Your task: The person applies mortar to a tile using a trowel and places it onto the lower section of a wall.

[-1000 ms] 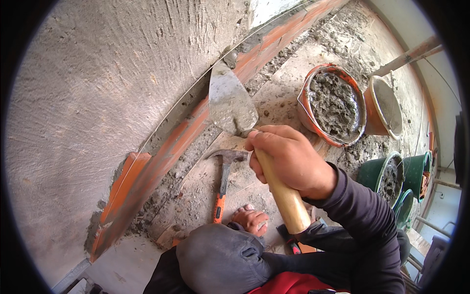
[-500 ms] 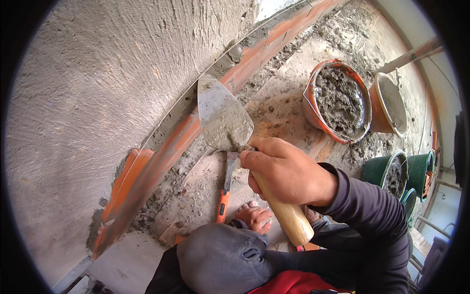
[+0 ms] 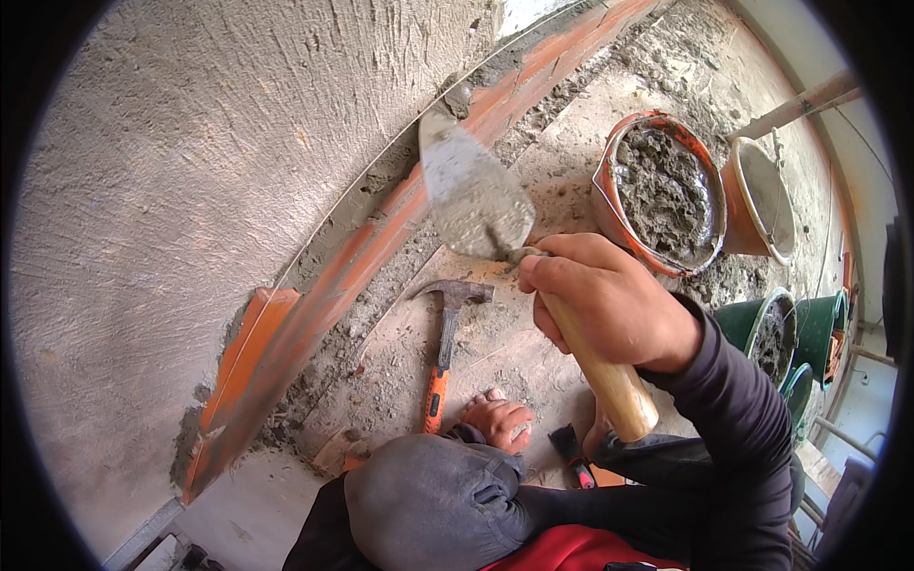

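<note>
The left hand (image 3: 500, 421) rests low on the gritty floor beside the bent knee, fingers curled loosely and holding nothing; a hammer (image 3: 444, 350) lies just beyond its fingertips, head pointing away. Right of that, the right hand (image 3: 609, 303) is clenched around the wooden handle of a trowel (image 3: 473, 195). The tool's long axis runs from lower right to upper left, blade tip aimed up-left at the brick course (image 3: 381, 238). A mortar-filled bucket (image 3: 659, 195) stands beyond the knuckles.
</note>
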The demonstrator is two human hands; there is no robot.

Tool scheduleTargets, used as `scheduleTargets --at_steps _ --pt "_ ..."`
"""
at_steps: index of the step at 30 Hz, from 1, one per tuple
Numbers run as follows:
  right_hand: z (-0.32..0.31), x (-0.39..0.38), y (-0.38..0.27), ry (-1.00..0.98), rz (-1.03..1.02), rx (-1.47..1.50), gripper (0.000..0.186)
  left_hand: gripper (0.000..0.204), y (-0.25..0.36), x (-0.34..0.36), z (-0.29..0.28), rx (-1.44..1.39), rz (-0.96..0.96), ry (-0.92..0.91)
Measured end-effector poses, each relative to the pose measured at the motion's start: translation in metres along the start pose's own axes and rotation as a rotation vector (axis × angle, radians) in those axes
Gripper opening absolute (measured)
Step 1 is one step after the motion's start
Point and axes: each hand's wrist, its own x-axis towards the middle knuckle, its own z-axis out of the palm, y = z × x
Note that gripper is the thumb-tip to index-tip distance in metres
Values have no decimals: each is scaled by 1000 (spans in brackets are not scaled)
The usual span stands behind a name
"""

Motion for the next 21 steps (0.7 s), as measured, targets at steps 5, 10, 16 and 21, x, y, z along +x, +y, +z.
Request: scheduleTargets --at_steps 5,10,16,21 --pt "3 3 6 -170 -300 -278 18 26 2 11 4 7 23 11" --pt "12 -6 -5 -144 -311 -352 20 26 4 9 5 -6 13 48" --pt "25 6 37 141 167 365 35 25 -6 -1 13 -16 44 84" --pt "52 33 120 357 67 718 32 21 -14 6 16 50 146 101"
